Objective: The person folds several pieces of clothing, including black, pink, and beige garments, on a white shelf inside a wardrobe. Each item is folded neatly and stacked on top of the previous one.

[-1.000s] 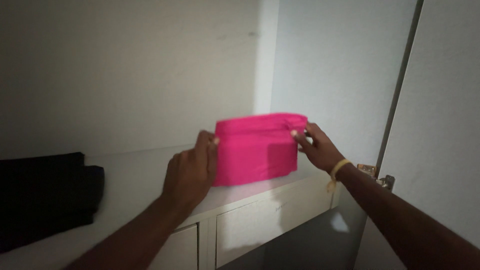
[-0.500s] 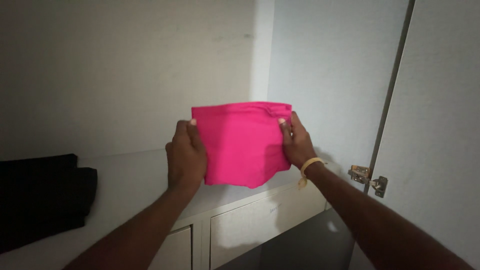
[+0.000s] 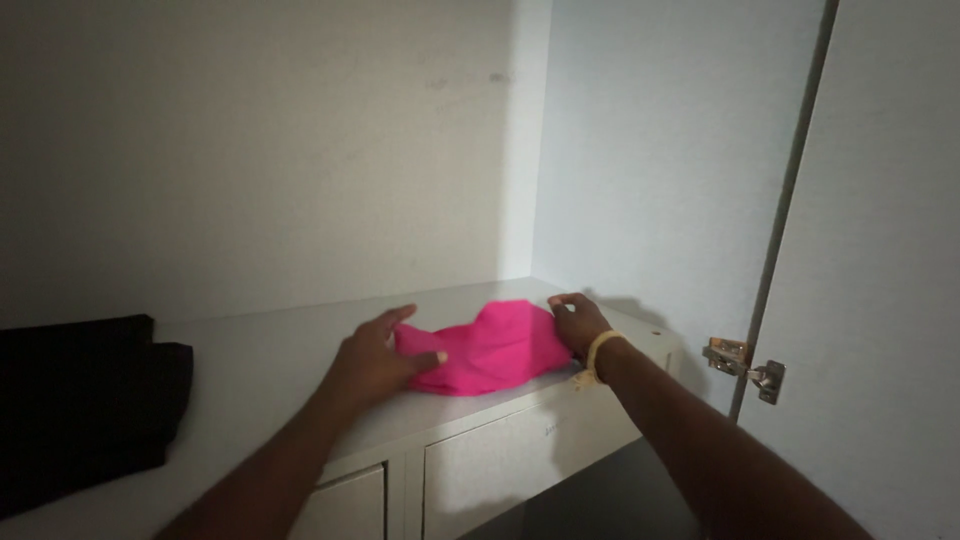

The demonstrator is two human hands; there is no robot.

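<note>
We saw a folded pink cloth (image 3: 490,350) lying on the white shelf (image 3: 260,350) inside a cupboard, near the shelf's front edge and toward the right-hand corner; it lay low and slightly rumpled, higher at its right end than at its left. The left hand (image 3: 375,362) rested at the cloth's left end, palm down, fingers spread and lying half over the fabric, the thumb stretched along the front of it; it touched the cloth, but we could not tell whether it pinched any of it. The right hand (image 3: 577,325) sat at the cloth's right end, fingers curled down onto the fabric's edge; whether they had closed on a fold or only pressed on it, we could not tell. A pale band (image 3: 597,352) circled the right wrist. Well apart from the cloth, at the far left of the shelf, lay a stack of dark folded clothes (image 3: 85,400), touched by neither hand. Below the shelf's edge we saw two white drawer fronts (image 3: 520,450); to the right stood the open cupboard door (image 3: 880,250), with a metal hinge (image 3: 745,365) at its inner edge.
</note>
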